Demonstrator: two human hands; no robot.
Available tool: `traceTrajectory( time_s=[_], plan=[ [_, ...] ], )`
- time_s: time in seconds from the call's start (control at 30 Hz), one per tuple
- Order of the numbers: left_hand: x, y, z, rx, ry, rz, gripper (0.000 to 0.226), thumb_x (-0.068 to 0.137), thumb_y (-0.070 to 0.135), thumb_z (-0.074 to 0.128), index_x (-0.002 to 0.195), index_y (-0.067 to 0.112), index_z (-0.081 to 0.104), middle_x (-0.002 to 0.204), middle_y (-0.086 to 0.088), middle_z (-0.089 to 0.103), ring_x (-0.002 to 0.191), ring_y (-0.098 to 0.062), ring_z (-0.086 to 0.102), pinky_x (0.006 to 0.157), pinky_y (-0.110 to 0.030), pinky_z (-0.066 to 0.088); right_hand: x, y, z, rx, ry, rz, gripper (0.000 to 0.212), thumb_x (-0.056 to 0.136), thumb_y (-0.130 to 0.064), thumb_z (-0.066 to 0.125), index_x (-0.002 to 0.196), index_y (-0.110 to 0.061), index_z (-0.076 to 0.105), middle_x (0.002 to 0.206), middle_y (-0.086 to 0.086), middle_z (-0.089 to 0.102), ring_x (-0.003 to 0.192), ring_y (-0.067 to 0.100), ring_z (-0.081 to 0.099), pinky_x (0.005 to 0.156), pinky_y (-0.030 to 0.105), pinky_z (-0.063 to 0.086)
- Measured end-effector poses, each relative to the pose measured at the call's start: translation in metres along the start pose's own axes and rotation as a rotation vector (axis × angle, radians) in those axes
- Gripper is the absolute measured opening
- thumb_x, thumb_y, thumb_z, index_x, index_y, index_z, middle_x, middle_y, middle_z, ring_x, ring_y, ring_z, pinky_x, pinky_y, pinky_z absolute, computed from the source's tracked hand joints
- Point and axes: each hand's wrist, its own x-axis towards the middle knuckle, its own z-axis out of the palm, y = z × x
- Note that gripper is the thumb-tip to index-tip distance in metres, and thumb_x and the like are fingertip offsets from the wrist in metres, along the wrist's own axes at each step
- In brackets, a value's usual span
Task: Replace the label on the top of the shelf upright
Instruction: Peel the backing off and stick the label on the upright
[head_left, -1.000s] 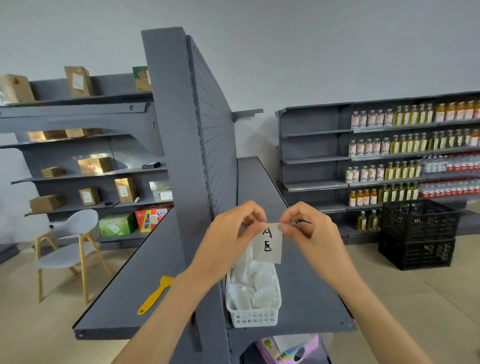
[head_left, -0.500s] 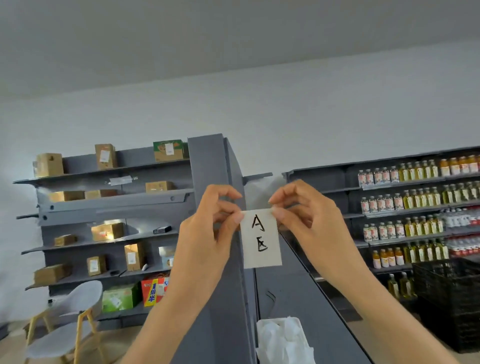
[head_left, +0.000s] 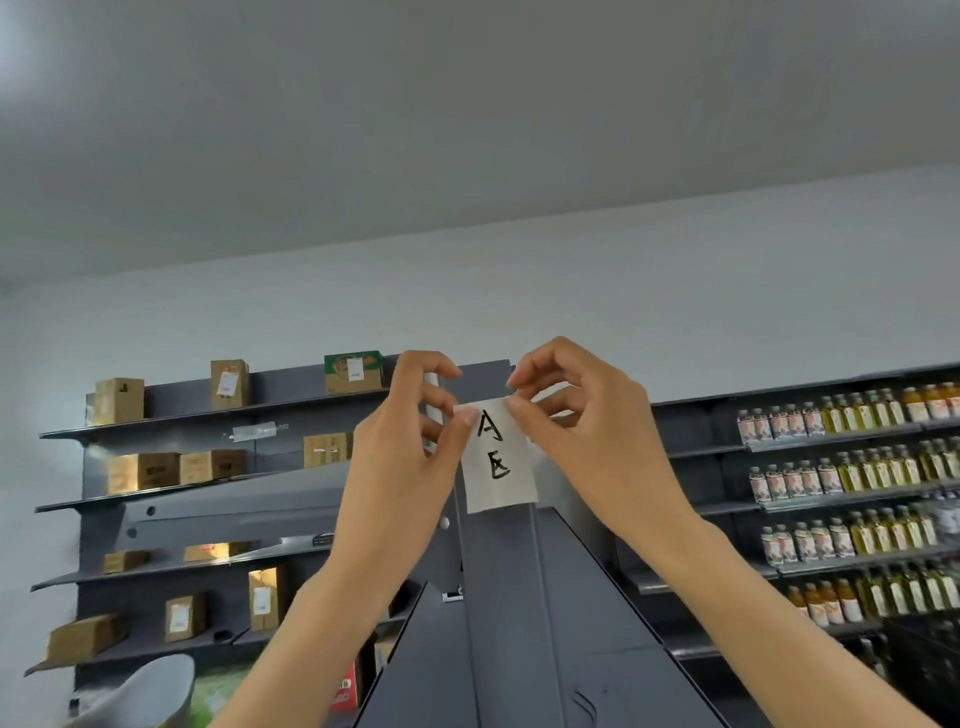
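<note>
White paper label (head_left: 500, 457), rectangular and hand-lettered in black, hangs in front of the upper end of the dark grey metal shelf upright (head_left: 506, 597). Whether its back already touches the metal cannot be told.

Left hand (head_left: 410, 457): thumb and forefinger pinched on the top left corner of the label. Right hand (head_left: 587, 441): thumb and forefinger pinched on the top right corner. The remaining fingers of both hands are curled clear of the sheet.

Handling properties (judged):
- Very light; weight imposes no load on the grip.
- Thin and flexible; the lower edge hangs free and may curl or swing.
- Creases and tears easily if pulled unevenly between the two corners.
- If the back is adhesive, it may stick on first contact, so alignment precedes pressing.

Recommended hold: retain both top corners, with fingertips kept off the lettering. Keep the top edge level and taut. Smooth downward from the top to prevent wrinkles.
</note>
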Motion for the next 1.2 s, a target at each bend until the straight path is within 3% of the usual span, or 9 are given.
traceTrajectory(
  time_s=[0.13,0.3,0.43,0.53,0.67,0.83,1.03,1.2],
  plan=[
    [0.010,-0.013,0.004,0.018,-0.035,-0.024,0.031,0.093,0.015,0.064,0.113,0.029,0.046,0.088,0.005,0.061,0.070,-0.002,0.068,0.051,-0.007,0.050,0.008,0.004,0.011,-0.102,-0.016,0.003,0.013,0.085,-0.013,0.071,0.087,-0.022,0.063,0.082,-0.007,0.070,0.070,0.014,0.069,0.061,0.023,0.058],
    [0.016,-0.019,0.006,0.022,-0.051,-0.018,0.036,0.092,0.014,0.067,0.117,0.030,0.046,0.089,0.004,0.060,0.076,0.015,0.061,0.056,-0.004,0.049,0.014,0.006,0.017,-0.173,0.005,-0.007,0.015,0.085,-0.014,0.071,0.085,-0.026,0.061,0.081,-0.010,0.068,0.069,0.010,0.068,0.058,0.017,0.054],
    [0.022,-0.017,0.005,0.048,-0.058,-0.004,0.038,0.093,0.016,0.066,0.121,0.030,0.045,0.091,0.001,0.059,0.067,0.003,0.064,0.057,-0.002,0.047,0.020,0.006,0.019,-0.231,0.012,-0.017,0.014,0.085,-0.016,0.071,0.087,-0.027,0.061,0.081,-0.011,0.067,0.065,0.009,0.067,0.057,0.014,0.052],
    [0.024,-0.016,0.005,0.097,-0.062,0.010,0.040,0.093,0.018,0.065,0.123,0.032,0.044,0.090,0.004,0.059,0.066,0.000,0.063,0.057,-0.009,0.051,0.022,0.007,0.020,-0.275,0.011,-0.028,0.014,0.085,-0.017,0.071,0.089,-0.026,0.061,0.081,-0.012,0.066,0.064,0.008,0.065,0.060,0.018,0.053],
    [0.027,-0.015,0.005,0.161,-0.072,0.037,0.043,0.092,0.020,0.066,0.124,0.033,0.042,0.084,0.008,0.058,0.072,-0.007,0.064,0.069,-0.024,0.055,0.023,0.010,0.022,-0.329,0.013,-0.063,0.015,0.085,-0.018,0.072,0.090,-0.027,0.061,0.080,-0.011,0.066,0.064,0.007,0.065,0.064,0.025,0.057],
    [0.030,-0.015,0.005,0.210,-0.075,0.062,0.045,0.091,0.015,0.065,0.126,0.031,0.042,0.081,0.003,0.060,0.071,-0.013,0.064,0.071,-0.032,0.058,0.025,0.012,0.025,-0.381,0.017,-0.105,0.017,0.084,-0.016,0.073,0.090,-0.026,0.060,0.079,-0.010,0.064,0.063,0.007,0.064,0.065,0.031,0.058],
    [0.031,-0.016,0.005,0.242,-0.094,0.082,0.049,0.091,0.010,0.064,0.129,0.030,0.041,0.079,0.000,0.060,0.070,-0.015,0.064,0.069,-0.031,0.058,0.024,0.011,0.026,-0.420,-0.001,-0.132,0.017,0.084,-0.014,0.072,0.091,-0.022,0.058,0.078,-0.007,0.064,0.066,0.012,0.064,0.065,0.038,0.057],
    [0.032,-0.018,0.006,0.311,-0.097,0.122,0.054,0.091,0.012,0.065,0.134,0.029,0.037,0.074,0.004,0.055,0.064,-0.010,0.058,0.060,-0.021,0.046,0.024,0.008,0.026,-0.482,-0.005,-0.139,0.017,0.086,-0.019,0.071,0.093,-0.025,0.056,0.081,-0.008,0.065,0.069,0.013,0.065,0.064,0.039,0.058]
  ],
)
